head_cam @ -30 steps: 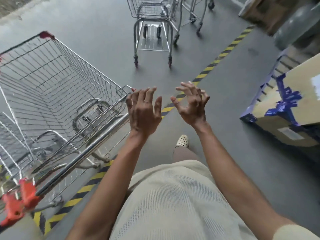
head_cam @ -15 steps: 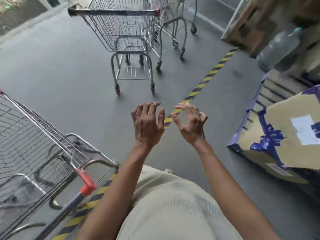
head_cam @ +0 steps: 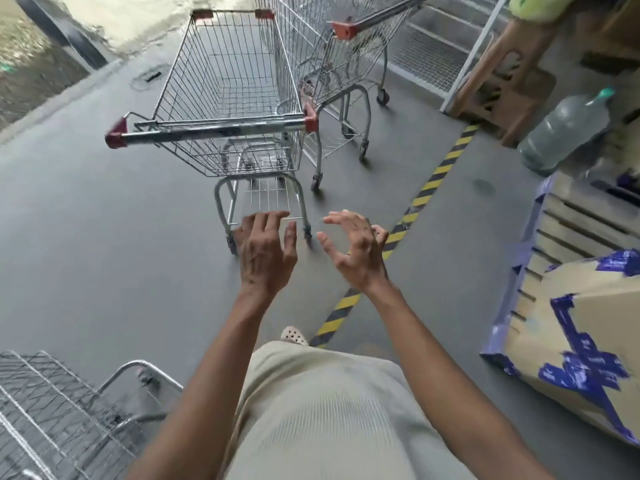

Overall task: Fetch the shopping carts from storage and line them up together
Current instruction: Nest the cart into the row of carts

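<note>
A steel shopping cart point(head_cam: 221, 98) with red corner caps stands just ahead, its handle bar point(head_cam: 207, 133) facing me. A second cart point(head_cam: 346, 64) stands close behind it on the right, angled away. Only a corner of a third cart point(head_cam: 59, 420) shows at the bottom left. My left hand point(head_cam: 266, 251) and my right hand point(head_cam: 356, 247) are both stretched out in front of me, fingers spread and loosely bent, holding nothing. They hover below the near cart's handle without touching it.
A yellow-and-black hazard stripe point(head_cam: 426, 192) runs diagonally across the grey floor. On the right lie a taped cardboard box point(head_cam: 588, 327) on a pallet, a large water bottle point(head_cam: 564, 129) and a brown stool point(head_cam: 502, 77). A mesh fence point(head_cam: 433, 50) stands behind.
I have walked forward: the left cart slid down out of view and the two carts ahead came much closer. Both hands stayed raised and holding nothing.
</note>
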